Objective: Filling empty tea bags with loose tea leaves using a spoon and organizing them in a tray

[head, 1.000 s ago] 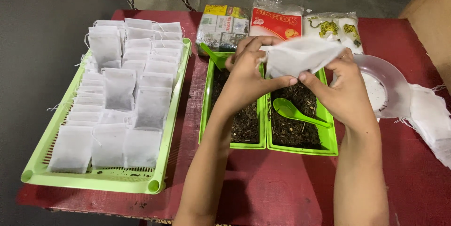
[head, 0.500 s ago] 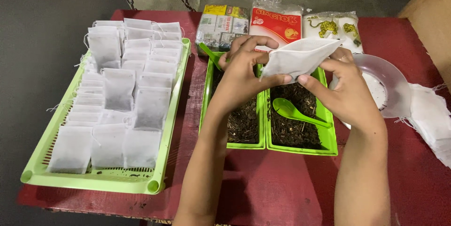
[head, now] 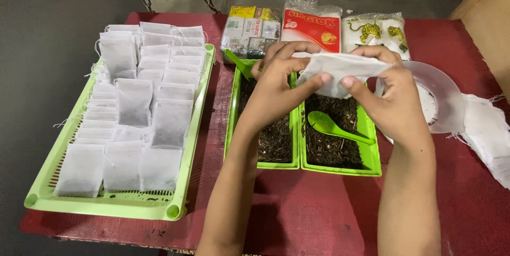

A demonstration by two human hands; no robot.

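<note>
Near the front edge, the red table [head: 319,219] shows a worn, matte top. Above the two narrow green trays [head: 340,166] of dark, crumbly loose material, the left hand [head: 276,88] and right hand [head: 396,96] both pinch a small white pouch [head: 340,70], thin, soft and creased, held flat between them. A glossy green spoon [head: 332,127] lies in the right tray. Farther left, a slotted green basket [head: 106,203] holds rows of filled white pouches

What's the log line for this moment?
left hand: holds bag | right hand: holds bag | bag: white, above trays | spoon: in right tray | filled bags: left basket
</note>
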